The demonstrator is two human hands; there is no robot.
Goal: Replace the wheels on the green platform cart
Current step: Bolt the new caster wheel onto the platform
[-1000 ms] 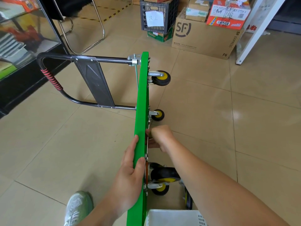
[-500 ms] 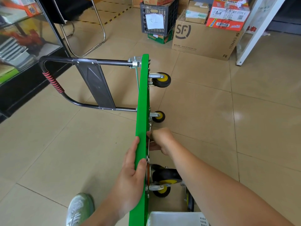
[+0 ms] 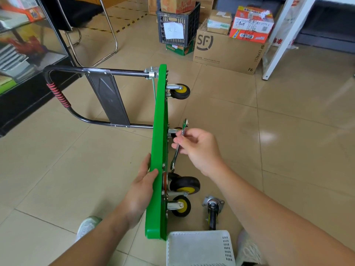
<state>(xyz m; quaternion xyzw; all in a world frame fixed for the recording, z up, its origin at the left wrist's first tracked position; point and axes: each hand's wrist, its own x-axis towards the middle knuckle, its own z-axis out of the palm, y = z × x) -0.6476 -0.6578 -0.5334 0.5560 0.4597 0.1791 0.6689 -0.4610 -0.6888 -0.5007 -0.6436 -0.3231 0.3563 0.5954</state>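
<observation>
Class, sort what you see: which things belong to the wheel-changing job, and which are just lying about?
Job: green platform cart, tipped on edge, gripped by the left hand; wrench in the right hand; mounted casters; loose caster on the floor.
Lying about: SF Express carton; black crate; chair.
</observation>
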